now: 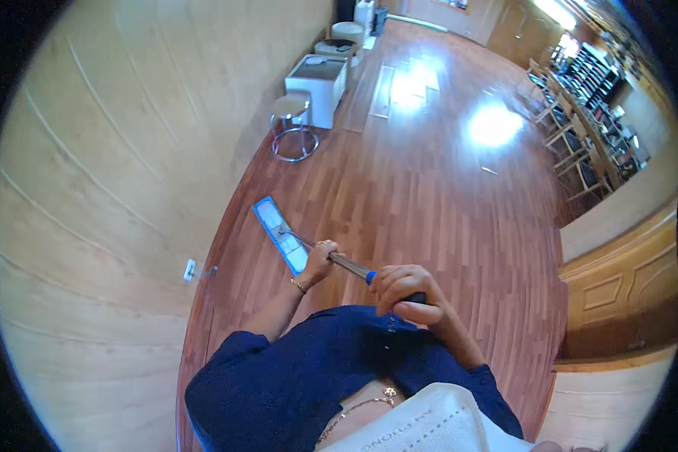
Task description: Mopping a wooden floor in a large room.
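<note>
A flat mop (352,267) slants across in front of me, its metal pole running from my body down to the far left. Its long rectangular head (279,234), white with a blue rim, lies on the wood-look floor near the left wall. Partway down the pole, my left hand (321,264) is wrapped around it. My right hand (409,292) is closed over the dark grip at the upper end, just past a blue collar. Both hands are in front of my dark blue top.
Left of the floor runs a pale wall with a socket (190,270). A round metal stool (294,128) and a white cabinet (318,87) stand along it farther off. Chairs (584,175) line a long table at the far right. Nearer right is a wooden door (618,294).
</note>
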A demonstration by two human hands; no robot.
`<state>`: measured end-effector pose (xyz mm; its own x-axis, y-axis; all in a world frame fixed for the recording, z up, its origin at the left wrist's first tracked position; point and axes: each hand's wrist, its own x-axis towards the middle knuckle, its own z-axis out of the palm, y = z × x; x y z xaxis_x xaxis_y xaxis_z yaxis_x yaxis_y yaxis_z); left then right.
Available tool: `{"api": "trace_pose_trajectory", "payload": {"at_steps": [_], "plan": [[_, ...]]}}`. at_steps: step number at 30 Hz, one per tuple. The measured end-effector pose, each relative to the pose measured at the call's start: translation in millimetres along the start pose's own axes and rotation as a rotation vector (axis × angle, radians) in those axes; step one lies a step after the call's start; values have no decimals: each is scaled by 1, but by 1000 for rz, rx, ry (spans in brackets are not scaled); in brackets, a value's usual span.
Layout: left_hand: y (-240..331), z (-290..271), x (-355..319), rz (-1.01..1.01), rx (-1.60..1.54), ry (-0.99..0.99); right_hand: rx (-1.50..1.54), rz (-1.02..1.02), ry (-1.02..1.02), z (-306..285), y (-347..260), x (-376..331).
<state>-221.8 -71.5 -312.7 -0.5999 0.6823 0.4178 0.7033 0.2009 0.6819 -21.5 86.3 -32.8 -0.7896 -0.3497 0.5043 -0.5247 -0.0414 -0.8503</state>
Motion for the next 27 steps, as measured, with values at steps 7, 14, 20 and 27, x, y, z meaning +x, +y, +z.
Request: {"api": "trace_pose_trajectory", "payload": {"at_steps": [7,14,20,27], "plan": [[-64,21,33,22,-120,-162,-145,81,213,18,16,1],[21,16,77,-34,-341,-523,-332,2,362,11,-42,28],[127,-15,60,-58,-695,-634,-434,-374,146,13,-82,62],[148,-109,43,-77,-876,-542,-489,-89,-32,17,-48,79]]}}
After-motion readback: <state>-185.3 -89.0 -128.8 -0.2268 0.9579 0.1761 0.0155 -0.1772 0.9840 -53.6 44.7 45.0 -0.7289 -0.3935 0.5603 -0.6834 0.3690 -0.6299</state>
